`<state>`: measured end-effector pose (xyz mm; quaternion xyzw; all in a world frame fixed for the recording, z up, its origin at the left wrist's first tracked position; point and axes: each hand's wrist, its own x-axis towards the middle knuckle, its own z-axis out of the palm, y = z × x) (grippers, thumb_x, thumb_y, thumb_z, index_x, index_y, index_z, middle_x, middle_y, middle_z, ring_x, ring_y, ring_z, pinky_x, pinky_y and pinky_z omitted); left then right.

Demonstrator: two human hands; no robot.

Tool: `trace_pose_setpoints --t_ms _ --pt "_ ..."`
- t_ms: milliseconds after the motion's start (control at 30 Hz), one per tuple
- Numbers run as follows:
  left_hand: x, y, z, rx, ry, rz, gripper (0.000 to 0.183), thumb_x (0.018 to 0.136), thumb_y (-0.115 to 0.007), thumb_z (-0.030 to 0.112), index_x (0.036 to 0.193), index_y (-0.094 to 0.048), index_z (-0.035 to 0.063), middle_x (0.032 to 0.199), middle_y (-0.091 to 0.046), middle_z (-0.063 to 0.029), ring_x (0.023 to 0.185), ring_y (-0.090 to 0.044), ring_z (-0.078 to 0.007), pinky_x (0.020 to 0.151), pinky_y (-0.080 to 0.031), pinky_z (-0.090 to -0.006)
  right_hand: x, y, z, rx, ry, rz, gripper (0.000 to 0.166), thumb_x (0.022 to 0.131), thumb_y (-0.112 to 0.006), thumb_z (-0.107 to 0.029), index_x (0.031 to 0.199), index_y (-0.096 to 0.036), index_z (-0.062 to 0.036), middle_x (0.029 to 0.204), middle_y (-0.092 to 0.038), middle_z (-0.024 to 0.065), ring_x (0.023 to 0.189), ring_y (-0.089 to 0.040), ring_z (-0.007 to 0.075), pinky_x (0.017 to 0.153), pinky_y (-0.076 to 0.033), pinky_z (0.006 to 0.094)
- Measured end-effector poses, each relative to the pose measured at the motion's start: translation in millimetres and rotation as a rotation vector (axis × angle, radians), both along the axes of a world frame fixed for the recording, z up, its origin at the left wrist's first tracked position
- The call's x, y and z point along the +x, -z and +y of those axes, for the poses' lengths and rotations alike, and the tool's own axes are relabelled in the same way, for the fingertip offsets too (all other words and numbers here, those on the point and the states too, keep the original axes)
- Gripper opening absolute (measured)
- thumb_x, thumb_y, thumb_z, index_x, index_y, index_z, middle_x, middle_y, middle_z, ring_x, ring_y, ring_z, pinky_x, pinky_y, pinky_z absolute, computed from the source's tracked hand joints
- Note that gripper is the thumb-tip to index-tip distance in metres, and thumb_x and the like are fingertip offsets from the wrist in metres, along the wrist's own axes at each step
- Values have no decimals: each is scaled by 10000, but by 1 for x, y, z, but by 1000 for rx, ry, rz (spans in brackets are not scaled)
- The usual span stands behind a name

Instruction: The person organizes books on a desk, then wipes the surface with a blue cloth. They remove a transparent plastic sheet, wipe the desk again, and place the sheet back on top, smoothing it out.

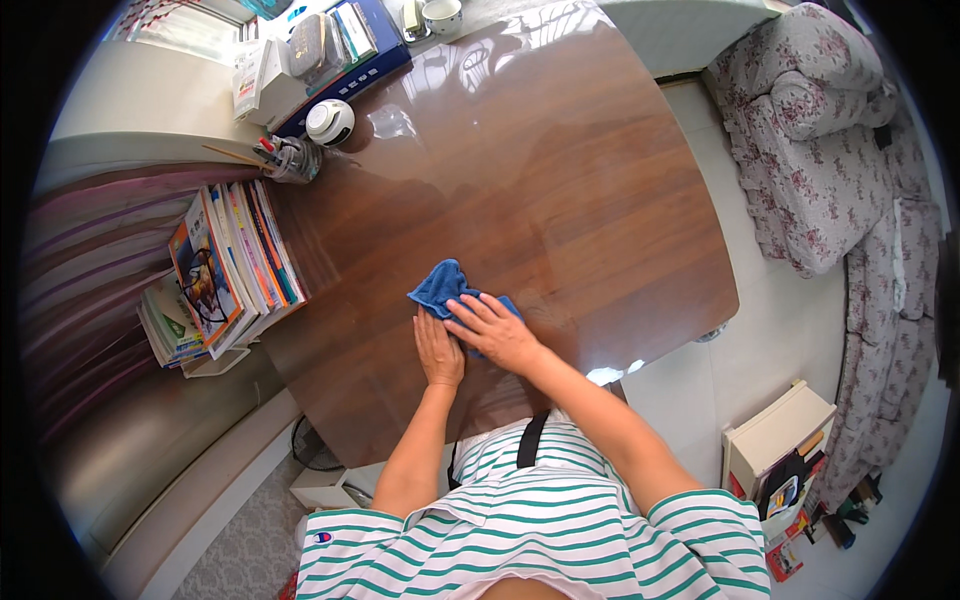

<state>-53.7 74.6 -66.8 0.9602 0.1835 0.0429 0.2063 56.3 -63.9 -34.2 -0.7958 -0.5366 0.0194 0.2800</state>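
A blue cloth (446,286), folded and rumpled, lies on the glossy brown wooden tabletop (600,210) near the table's front part. My right hand (496,332) rests on its right side with fingers slightly spread, pressing it against the surface. Just to the left, my left hand (439,346) lies flat with its fingertips at the cloth's lower edge. The two hands are close together. Whether my left fingers reach under the cloth cannot be told.
Upright books and magazines (240,262) stand along the left edge. Beyond them are a glass pen holder (296,161), a round white device (330,122) and a blue box (375,60) with items. A cup (442,15) stands at the back. A flowered sofa (817,165) is at right.
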Motion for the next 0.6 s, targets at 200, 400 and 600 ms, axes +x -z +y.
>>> trace_pose_setpoints --t_ms 200,400,600 --pt "8 -15 -3 34 34 49 558 938 -438 133 1465 -309 -2 1564 -253 -147 1451 -217 -315 1184 -167 -465 86 -4 -43 -8 308 -30 421 775 -634 -151 1195 -626 -172 1367 -526 111 1227 -514 299 1028 -396 454" --pt "8 -18 -2 43 34 86 574 934 -461 173 1460 -317 -7 1565 -246 -142 1456 -201 -296 1192 -159 -450 154 -5 -127 -132 660 -147 586 734 -599 -27 1307 -568 -144 1405 -479 154 1269 -465 325 1045 -363 461" --pt "8 -18 -1 25 51 44 574 935 -465 186 1452 -327 -21 1563 -248 -153 1455 -203 -307 1189 -163 -459 192 14 -216 -249 959 -211 598 805 -602 -89 1384 -496 -190 1435 -441 119 1262 -457 319 1023 -379 461"
